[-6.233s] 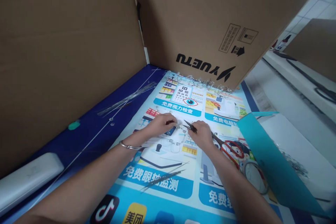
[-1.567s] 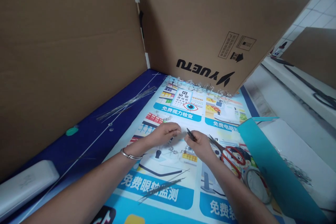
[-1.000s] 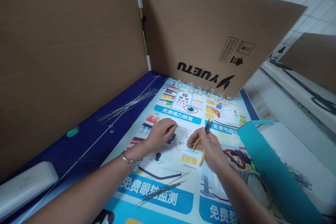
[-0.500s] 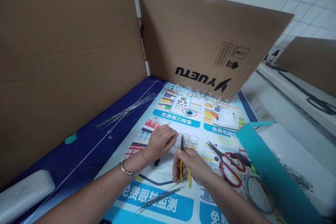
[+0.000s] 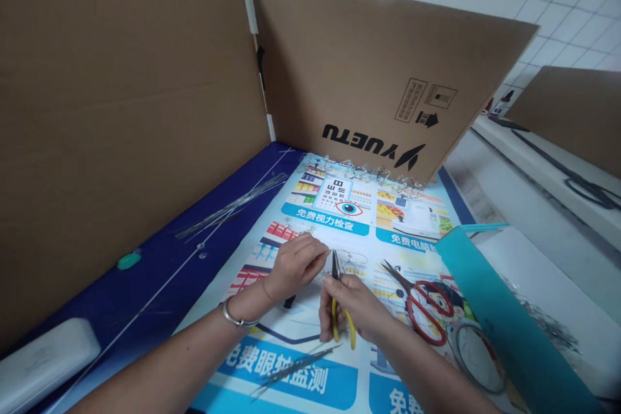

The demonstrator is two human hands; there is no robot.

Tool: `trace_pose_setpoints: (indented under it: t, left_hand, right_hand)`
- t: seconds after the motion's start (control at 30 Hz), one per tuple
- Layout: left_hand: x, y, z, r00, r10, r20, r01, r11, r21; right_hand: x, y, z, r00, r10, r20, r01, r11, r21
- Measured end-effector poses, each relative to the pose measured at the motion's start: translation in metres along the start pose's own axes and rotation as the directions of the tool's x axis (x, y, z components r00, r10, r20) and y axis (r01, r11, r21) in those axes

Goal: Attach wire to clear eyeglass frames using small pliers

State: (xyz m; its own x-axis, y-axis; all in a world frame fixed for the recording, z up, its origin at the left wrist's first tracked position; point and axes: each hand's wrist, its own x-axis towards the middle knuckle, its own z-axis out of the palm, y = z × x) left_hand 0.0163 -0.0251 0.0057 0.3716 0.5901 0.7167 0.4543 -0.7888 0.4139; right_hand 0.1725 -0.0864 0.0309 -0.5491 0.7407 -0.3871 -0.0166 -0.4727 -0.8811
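Observation:
My right hand (image 5: 356,301) is wrapped round a pair of pliers (image 5: 350,331) with yellow handles, whose dark narrow jaws point away from me. Just left of the jaws, my left hand (image 5: 297,264) has its fingers pinched together on a thin wire (image 5: 358,255), which loops out to the right behind the jaws. Whether the jaws grip the wire is too fine to tell. Below the hands, a bunch of short wires (image 5: 295,367) lies on the printed sheet. Red-handled scissors (image 5: 423,305) lie open right of my right hand.
A coil of wire (image 5: 478,357) lies beside a teal-edged box (image 5: 504,317) holding small metal pieces (image 5: 548,323). Long straight wires (image 5: 233,206) lie at the left. Small wire pieces (image 5: 373,173) line the foot of the cardboard wall (image 5: 378,71). A white case (image 5: 51,362) sits lower left.
Both hands and the pliers keep nearly the same place and hold. The whole view has shifted very slightly.

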Motion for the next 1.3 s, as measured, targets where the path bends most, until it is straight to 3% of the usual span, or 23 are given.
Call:
trace_pose_setpoints:
  t: [0.37,0.67,0.8,0.93,1.1,1.2,1.3]
  left_hand:
    - [-0.001,-0.004,0.001,0.995,0.096,0.001,-0.096,0.993,0.064]
    - [-0.001,-0.006,0.001,0.997,0.079,0.014,-0.079,0.995,0.063]
    - [0.001,-0.003,0.001,0.999,-0.003,0.044,0.004,1.0,-0.022]
    - [0.004,0.004,0.0,0.984,-0.155,0.086,0.164,0.98,-0.111]
    - [0.012,0.007,-0.004,0.913,-0.345,0.22,0.394,0.885,-0.249]
    - [0.015,0.005,-0.008,0.872,-0.359,0.332,0.457,0.841,-0.291]
    - [0.015,0.005,-0.009,0.878,-0.332,0.344,0.435,0.853,-0.287]
  right_hand:
    - [0.002,0.003,-0.004,1.0,0.008,0.029,-0.01,0.999,0.04]
    - [0.0,0.001,-0.005,1.0,0.024,0.002,-0.024,0.999,0.021]
    - [0.001,0.002,-0.005,0.999,0.031,-0.028,-0.031,0.999,-0.019]
    - [0.003,0.005,-0.007,0.998,0.015,-0.068,-0.021,0.997,-0.078]
    - [0.005,0.01,-0.009,0.995,0.008,-0.097,-0.021,0.991,-0.133]
    - [0.007,0.012,-0.011,0.995,0.022,-0.097,-0.034,0.991,-0.129]
    - [0.007,0.014,-0.011,0.995,0.032,-0.095,-0.04,0.996,-0.082]
